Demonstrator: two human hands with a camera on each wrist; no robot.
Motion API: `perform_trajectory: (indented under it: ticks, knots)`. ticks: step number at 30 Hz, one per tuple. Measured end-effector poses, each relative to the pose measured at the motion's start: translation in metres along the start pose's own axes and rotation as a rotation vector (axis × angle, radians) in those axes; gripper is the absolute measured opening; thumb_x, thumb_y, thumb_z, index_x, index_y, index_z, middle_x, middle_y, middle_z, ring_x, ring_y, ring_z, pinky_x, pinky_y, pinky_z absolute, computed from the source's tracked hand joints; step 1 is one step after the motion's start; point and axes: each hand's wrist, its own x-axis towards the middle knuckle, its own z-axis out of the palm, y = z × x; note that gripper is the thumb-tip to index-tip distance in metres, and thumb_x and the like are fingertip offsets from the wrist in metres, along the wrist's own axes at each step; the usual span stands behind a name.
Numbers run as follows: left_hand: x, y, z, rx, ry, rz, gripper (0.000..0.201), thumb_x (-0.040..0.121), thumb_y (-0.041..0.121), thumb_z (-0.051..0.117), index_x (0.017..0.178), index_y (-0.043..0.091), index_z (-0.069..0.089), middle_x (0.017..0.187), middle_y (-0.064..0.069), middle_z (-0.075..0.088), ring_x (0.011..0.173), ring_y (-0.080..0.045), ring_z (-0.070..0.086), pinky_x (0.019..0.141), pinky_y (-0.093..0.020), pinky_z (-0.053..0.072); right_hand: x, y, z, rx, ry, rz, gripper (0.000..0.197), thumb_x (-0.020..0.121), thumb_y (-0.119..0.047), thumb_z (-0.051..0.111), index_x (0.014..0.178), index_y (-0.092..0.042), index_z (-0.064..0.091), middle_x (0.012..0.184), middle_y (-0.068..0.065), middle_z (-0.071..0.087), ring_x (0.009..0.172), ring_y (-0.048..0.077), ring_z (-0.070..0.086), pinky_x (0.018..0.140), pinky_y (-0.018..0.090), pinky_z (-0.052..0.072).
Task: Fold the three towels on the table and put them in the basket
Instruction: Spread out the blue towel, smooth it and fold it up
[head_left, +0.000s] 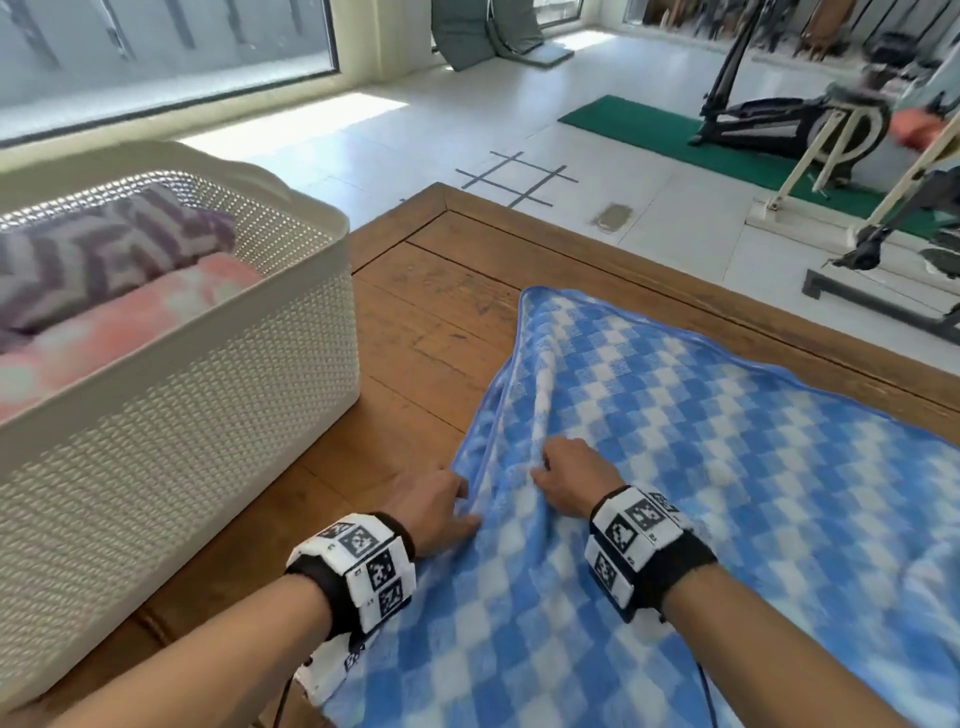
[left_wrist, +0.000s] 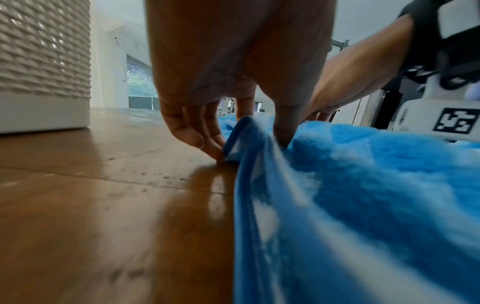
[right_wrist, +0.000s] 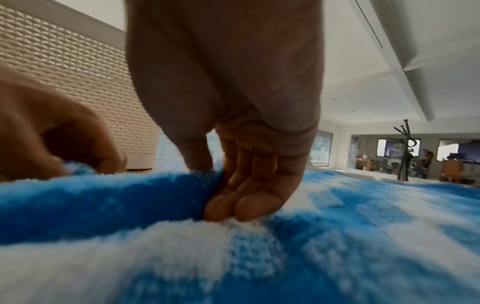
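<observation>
A blue and white checked towel (head_left: 701, 467) lies spread over the wooden table (head_left: 431, 322), bunched into a ridge along its left edge. My left hand (head_left: 441, 501) pinches that hemmed edge (left_wrist: 246, 131) between thumb and fingers, down at the table top. My right hand (head_left: 563, 475) sits just to the right and pinches a raised fold of the same towel (right_wrist: 182, 185). The cream woven basket (head_left: 218, 395) stands at the left. Inside it lie a folded purple zigzag towel (head_left: 104, 249) and a folded pink towel (head_left: 130, 327).
The table's far edge (head_left: 597, 228) runs diagonally behind the towel, with white tiled floor beyond. Exercise machines (head_left: 789, 119) on a green mat stand at the back right. A strip of bare wood separates the basket from the towel.
</observation>
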Motion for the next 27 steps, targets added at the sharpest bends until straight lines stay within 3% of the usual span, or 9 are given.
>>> perform_trajectory:
  ticks: [3,5,7,11,14,18,20,24,27]
  knots:
    - [-0.014,-0.006,0.003,-0.190,0.074,-0.008,0.013,0.092,0.026,0.055,0.084,0.018,0.048,0.089,-0.005,0.053,0.084,-0.020,0.051,0.065,-0.026,0.031,-0.003,0.009,-0.008,0.024,0.091,0.076,0.025,0.098,-0.025,0.043,0.107,-0.005,0.055,0.122,0.021,0.057,0.113,0.036,0.056,0.088,0.040,0.045]
    - [-0.020,-0.007,-0.004,-0.311,0.181,-0.040,0.010,0.093,0.018,0.054,0.091,0.014,0.045,0.092,-0.004,0.047,0.086,-0.018,0.046,0.065,-0.023,0.026,-0.004,0.015,-0.015,0.046,0.107,0.093,0.020,0.098,-0.029,0.043,0.091,-0.011,0.050,0.119,0.021,0.057,0.109,0.036,0.056,0.085,0.039,0.045]
    - [-0.029,-0.007,-0.010,-0.348,0.220,-0.060,0.020,0.089,0.018,0.056,0.105,0.013,0.045,0.099,-0.001,0.044,0.089,-0.018,0.045,0.070,-0.023,0.030,-0.010,0.015,-0.016,0.006,0.083,0.080,0.021,0.097,-0.029,0.045,0.085,-0.012,0.043,0.119,0.019,0.055,0.109,0.035,0.055,0.082,0.037,0.043]
    - [-0.062,-0.012,-0.004,-0.406,0.041,-0.164,0.034,0.086,0.029,0.065,0.105,0.019,0.040,0.089,0.001,0.053,0.074,-0.013,0.050,0.056,-0.024,0.036,-0.029,-0.007,-0.014,-0.103,0.218,-0.097,0.027,0.094,-0.026,0.051,0.114,-0.009,0.052,0.119,0.014,0.052,0.112,0.032,0.053,0.086,0.038,0.045]
    - [-0.086,-0.028,0.007,-0.407,-0.055,-0.116,0.037,0.086,0.035,0.066,0.107,0.025,0.037,0.090,-0.002,0.060,0.074,-0.013,0.054,0.062,-0.027,0.042,-0.040,-0.031,-0.002,-0.033,0.205,-0.225,0.023,0.095,-0.033,0.050,0.087,-0.012,0.057,0.104,0.014,0.062,0.102,0.031,0.059,0.077,0.036,0.046]
    - [-0.105,-0.038,0.010,-0.277,-0.132,-0.038,0.023,0.086,0.031,0.065,0.098,0.023,0.048,0.096,-0.004,0.061,0.082,-0.016,0.056,0.070,-0.030,0.045,-0.034,-0.057,0.026,0.062,0.110,-0.164,0.052,0.092,-0.051,0.049,0.056,-0.016,0.038,0.079,0.012,0.055,0.089,0.031,0.062,0.064,0.031,0.037]
    - [-0.112,-0.042,0.014,-0.230,-0.145,-0.027,0.019,0.087,0.025,0.064,0.101,0.018,0.054,0.102,-0.003,0.061,0.087,-0.017,0.057,0.071,-0.029,0.046,-0.027,-0.064,0.038,0.102,0.069,-0.115,0.051,0.090,-0.049,0.052,0.055,-0.018,0.032,0.082,0.016,0.056,0.085,0.031,0.062,0.065,0.029,0.035]
    - [-0.126,-0.058,0.013,-0.357,-0.262,-0.020,0.026,0.087,0.023,0.067,0.110,0.012,0.062,0.110,-0.006,0.067,0.097,-0.022,0.065,0.084,-0.038,0.055,-0.017,-0.071,0.040,0.136,0.072,-0.133,0.041,0.089,-0.021,0.049,0.056,-0.016,0.026,0.071,0.015,0.041,0.073,0.025,0.047,0.060,0.028,0.030]
    - [-0.136,-0.068,-0.003,-0.480,-0.343,-0.017,0.029,0.088,0.032,0.067,0.101,0.006,0.068,0.099,-0.014,0.072,0.081,-0.023,0.067,0.071,-0.036,0.055,-0.011,-0.073,0.025,0.283,0.152,-0.214,0.035,0.088,-0.018,0.051,0.055,-0.011,0.043,0.074,0.021,0.060,0.071,0.029,0.056,0.060,0.029,0.039]
